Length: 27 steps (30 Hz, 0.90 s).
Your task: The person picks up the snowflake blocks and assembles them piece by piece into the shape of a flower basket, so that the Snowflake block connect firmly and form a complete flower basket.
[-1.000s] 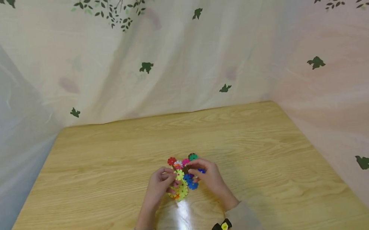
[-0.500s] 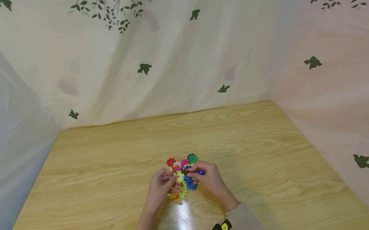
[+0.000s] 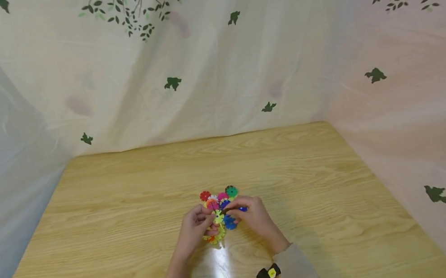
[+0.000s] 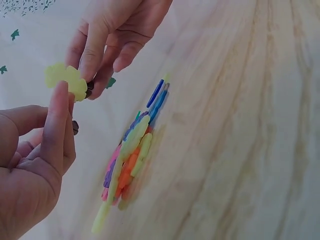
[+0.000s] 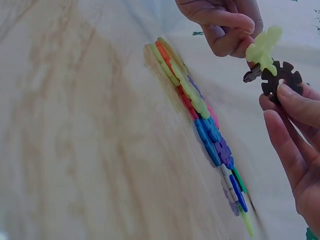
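Observation:
In the head view my left hand [image 3: 193, 226] and right hand [image 3: 253, 215] meet above a cluster of coloured, notched flower-shaped discs. A yellow-green notched disc [image 5: 264, 47] is between them, with my left fingertips pinching it or the small dark disc [image 5: 251, 75] at its side; I cannot tell which. My right thumb and fingers pinch a dark brown notched disc [image 5: 285, 80], whose edge meets the yellow-green disc. In the left wrist view the right fingers hide most of that brown disc, and the yellow-green disc [image 4: 65, 80] shows nearly face-on.
Below the hands, several discs [image 5: 205, 132] in blue, orange, yellow, purple and pink lie flat on the wooden table [image 3: 130, 189], some overlapping. A red disc [image 3: 205, 196] and a green disc [image 3: 231, 191] lie at the far side. A pale leaf-printed curtain [image 3: 210, 99] surrounds the table.
My right fingers have come slightly down and left, bringing the brown disc against the yellow-green one. The yellow-green disc has shifted a little towards me. The discs on the table stay put.

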Each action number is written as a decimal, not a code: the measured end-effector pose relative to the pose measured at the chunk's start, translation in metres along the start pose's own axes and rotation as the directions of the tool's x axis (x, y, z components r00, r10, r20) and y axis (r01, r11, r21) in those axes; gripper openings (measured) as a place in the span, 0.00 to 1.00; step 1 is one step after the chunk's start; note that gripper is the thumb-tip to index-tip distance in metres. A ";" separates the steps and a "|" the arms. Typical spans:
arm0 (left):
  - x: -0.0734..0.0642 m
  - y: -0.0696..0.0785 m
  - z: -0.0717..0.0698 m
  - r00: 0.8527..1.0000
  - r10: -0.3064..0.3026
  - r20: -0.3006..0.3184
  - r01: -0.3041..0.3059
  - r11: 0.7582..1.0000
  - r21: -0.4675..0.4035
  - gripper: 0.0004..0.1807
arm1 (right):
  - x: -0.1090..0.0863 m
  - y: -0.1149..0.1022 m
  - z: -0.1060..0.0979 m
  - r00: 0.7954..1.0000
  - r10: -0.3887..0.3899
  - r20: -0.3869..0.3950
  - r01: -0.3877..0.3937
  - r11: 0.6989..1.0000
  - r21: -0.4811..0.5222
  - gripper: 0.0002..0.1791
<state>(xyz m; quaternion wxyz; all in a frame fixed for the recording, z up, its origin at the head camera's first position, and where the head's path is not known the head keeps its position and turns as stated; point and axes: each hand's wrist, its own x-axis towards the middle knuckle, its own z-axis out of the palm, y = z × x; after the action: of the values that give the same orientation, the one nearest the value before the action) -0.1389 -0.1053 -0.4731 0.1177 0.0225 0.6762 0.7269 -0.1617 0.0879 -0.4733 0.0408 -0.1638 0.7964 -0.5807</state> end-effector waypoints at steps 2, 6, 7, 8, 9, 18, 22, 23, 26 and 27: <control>0.001 0.000 -0.002 1.000 -0.002 -0.007 0.002 1.000 0.003 0.08 | 0.000 0.001 0.000 1.000 0.000 0.005 0.000 1.000 -0.008 0.07; 0.002 -0.001 -0.009 0.999 -0.012 -0.036 0.013 1.000 0.011 0.10 | 0.003 0.011 -0.002 0.999 0.018 0.047 -0.016 0.999 -0.040 0.14; 0.002 -0.001 -0.011 0.999 -0.016 -0.049 0.017 1.000 0.008 0.10 | 0.003 0.011 -0.003 0.998 0.022 0.054 -0.019 0.998 -0.054 0.16; 0.002 -0.001 -0.013 0.998 -0.016 -0.063 0.017 1.000 0.010 0.10 | 0.003 0.012 -0.004 0.998 0.031 0.058 -0.027 0.997 -0.074 0.17; 0.003 -0.001 -0.014 0.997 -0.019 -0.080 0.019 1.000 0.007 0.10 | 0.003 0.013 -0.004 0.998 0.036 0.060 -0.030 0.995 -0.100 0.17; 0.004 -0.001 -0.021 0.989 -0.024 -0.148 0.025 1.000 0.007 0.10 | 0.007 0.009 0.005 0.979 0.072 0.188 0.012 0.910 -0.413 0.15; 0.005 0.000 -0.023 0.982 -0.017 -0.187 0.018 1.000 0.005 0.11 | 0.007 0.003 0.014 0.979 0.046 0.196 0.061 0.858 -0.509 0.13; 0.005 0.000 -0.024 0.980 -0.018 -0.197 0.019 1.000 0.004 0.11 | 0.007 0.002 0.016 0.981 0.043 0.189 0.063 0.850 -0.523 0.12; 0.006 0.000 -0.026 0.977 -0.023 -0.210 0.022 1.000 -0.007 0.11 | 0.007 0.001 0.020 0.986 0.032 0.166 0.067 0.825 -0.561 0.09; 0.007 0.000 -0.026 0.977 -0.026 -0.209 0.024 1.000 -0.012 0.11 | 0.007 0.001 0.021 0.987 0.033 0.159 0.064 0.822 -0.567 0.07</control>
<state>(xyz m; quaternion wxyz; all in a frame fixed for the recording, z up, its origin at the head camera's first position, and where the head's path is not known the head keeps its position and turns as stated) -0.1503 -0.1294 -0.4760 0.0549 -0.0633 0.6816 0.7269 -0.1631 0.0671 -0.4799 0.0497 -0.2215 0.9261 -0.3014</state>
